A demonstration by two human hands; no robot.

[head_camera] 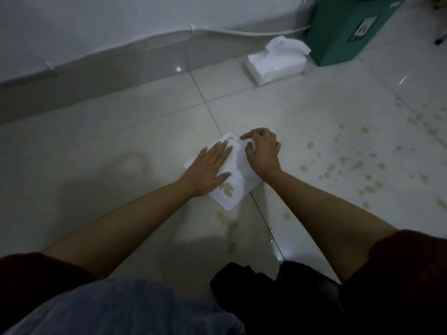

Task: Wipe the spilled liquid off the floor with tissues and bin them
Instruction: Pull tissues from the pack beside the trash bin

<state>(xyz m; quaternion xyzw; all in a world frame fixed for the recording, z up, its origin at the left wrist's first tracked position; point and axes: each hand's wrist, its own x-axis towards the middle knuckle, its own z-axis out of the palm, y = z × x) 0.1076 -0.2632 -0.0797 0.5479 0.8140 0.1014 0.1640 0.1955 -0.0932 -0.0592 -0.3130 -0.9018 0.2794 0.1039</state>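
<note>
Mid-wipe, likely early on. At frame centre: tissue spread on the floor, blotting brown drops; left hand flat and open on it, right hand pinching its far edge. Right of centre: spill unwiped. Next, probably: slide tissue rightward. Upper right: tissue pack, green bin.

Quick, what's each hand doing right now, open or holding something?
Left hand: open, pressed flat on the tissue on the floor.
Right hand: fingers curled, pinching the tissue's far edge.
</note>
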